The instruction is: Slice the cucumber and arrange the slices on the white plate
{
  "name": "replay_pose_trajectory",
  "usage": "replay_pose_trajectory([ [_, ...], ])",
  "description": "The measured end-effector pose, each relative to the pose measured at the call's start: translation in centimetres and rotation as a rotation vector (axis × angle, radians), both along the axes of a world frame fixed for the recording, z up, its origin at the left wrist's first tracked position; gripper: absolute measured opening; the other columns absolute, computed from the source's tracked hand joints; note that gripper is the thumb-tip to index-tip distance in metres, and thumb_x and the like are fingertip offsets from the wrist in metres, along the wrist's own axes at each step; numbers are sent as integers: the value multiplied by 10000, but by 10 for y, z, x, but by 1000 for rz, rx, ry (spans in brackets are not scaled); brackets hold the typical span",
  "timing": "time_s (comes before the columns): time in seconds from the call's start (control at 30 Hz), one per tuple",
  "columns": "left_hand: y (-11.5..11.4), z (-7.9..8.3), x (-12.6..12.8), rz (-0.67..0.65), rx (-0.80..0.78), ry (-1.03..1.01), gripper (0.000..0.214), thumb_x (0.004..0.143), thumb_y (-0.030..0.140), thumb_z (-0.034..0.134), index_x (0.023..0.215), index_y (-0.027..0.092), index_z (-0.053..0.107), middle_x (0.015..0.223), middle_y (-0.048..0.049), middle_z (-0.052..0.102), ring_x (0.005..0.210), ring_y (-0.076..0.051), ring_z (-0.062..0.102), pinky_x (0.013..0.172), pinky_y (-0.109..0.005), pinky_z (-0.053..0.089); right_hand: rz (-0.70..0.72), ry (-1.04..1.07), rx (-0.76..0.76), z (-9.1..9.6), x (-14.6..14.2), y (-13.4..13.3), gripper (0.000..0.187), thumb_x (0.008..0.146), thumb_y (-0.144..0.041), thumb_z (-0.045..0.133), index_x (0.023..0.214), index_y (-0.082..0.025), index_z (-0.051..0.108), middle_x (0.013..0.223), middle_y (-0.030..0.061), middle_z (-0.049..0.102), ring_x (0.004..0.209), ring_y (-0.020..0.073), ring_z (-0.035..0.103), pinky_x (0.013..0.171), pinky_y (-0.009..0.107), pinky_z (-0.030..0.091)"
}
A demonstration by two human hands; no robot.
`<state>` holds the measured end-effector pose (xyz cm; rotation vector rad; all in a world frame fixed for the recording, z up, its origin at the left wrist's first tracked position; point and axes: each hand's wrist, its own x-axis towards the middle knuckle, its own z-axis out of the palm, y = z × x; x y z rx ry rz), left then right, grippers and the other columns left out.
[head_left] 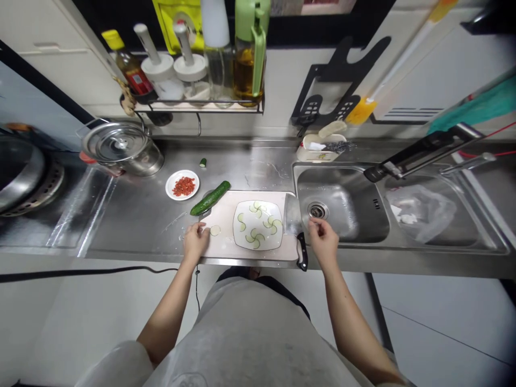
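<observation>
My left hand (195, 240) rests at the left end of the pale cutting board (226, 244), fingers curled in a pinch beside a loose cucumber slice (215, 230). My right hand (323, 239) hovers at the sink's front edge, fingers pinched together, next to a cleaver (293, 217) with a black handle lying at the board's right end. A white square plate (258, 224) on the board holds several curved cucumber slices. A whole cucumber (210, 198) lies across the board's far left corner.
A small white dish of chopped red chilli (183, 185) and a cucumber end (203, 162) sit behind the board. A lidded steel pot (121, 146) stands at left by the stove. The double sink (342, 207) with a plastic bag (419, 207) is at right. A bottle rack (197, 105) hangs above.
</observation>
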<state>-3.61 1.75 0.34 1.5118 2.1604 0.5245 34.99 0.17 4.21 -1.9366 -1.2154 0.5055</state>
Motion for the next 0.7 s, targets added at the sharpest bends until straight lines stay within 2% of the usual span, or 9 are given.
replay_pose_trajectory([
  [0.1, -2, 8, 10, -3, -156, 112, 332, 794, 432, 550, 1040, 227, 638, 961, -67, 601, 827, -210, 586, 713, -307, 430, 7, 25, -15, -5, -2, -9, 412, 791, -490, 507, 922, -136, 672, 546, -46, 448, 501, 112, 412, 554, 249, 382],
  [0.2, -1, 13, 21, 15, -244, 165, 325, 800, 444, 543, 1044, 245, 624, 1044, -67, 596, 885, -227, 594, 736, -318, 427, 14, 22, -14, -7, -6, -13, 409, 790, -489, 510, 910, -136, 678, 540, -42, 458, 499, 112, 411, 557, 249, 383],
  [0.4, 0, 13, 28, -18, -222, 176, 260, 795, 387, 559, 1008, 253, 624, 1075, -70, 597, 907, -239, 594, 730, -324, 412, 42, 17, -9, -1, -8, -20, 409, 800, -487, 511, 928, -138, 681, 566, -29, 489, 515, 116, 427, 562, 248, 381],
  [0.57, -2, 13, 30, -5, -155, 45, 162, 806, 316, 552, 920, 224, 621, 912, -44, 655, 802, -193, 586, 684, -282, 384, 37, 21, -15, 4, -6, -26, 401, 805, -479, 503, 918, -140, 682, 550, -38, 466, 498, 110, 409, 543, 243, 367],
  [0.7, -7, 14, 37, 3, -68, -248, 183, 759, 344, 606, 872, 200, 615, 793, -9, 636, 679, -129, 538, 660, -241, 388, 56, 36, -30, 9, -14, -32, 377, 806, -477, 512, 905, -154, 680, 540, -43, 456, 495, 111, 412, 532, 242, 367],
])
